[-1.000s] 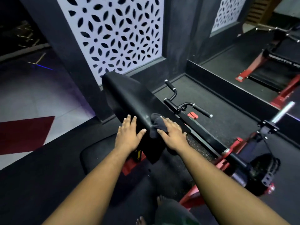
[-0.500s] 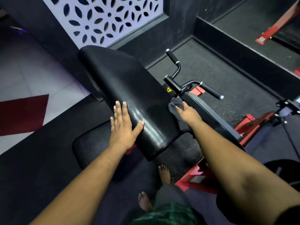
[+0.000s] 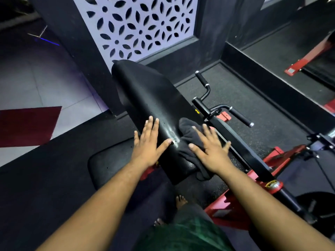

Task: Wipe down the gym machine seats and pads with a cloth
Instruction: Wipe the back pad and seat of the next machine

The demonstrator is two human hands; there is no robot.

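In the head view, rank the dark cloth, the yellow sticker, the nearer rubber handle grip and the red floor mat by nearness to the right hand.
From the right hand:
1. Dark cloth, directly under its fingers.
2. Yellow sticker, just beyond, on the frame.
3. Handle grip, right and beyond.
4. Red floor mat, far left.

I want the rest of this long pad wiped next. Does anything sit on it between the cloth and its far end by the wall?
Nothing visible does. The right hand presses the cloth flat on the pad, whose surface runs bare up to the far end. The left hand rests beside the cloth, off that path.
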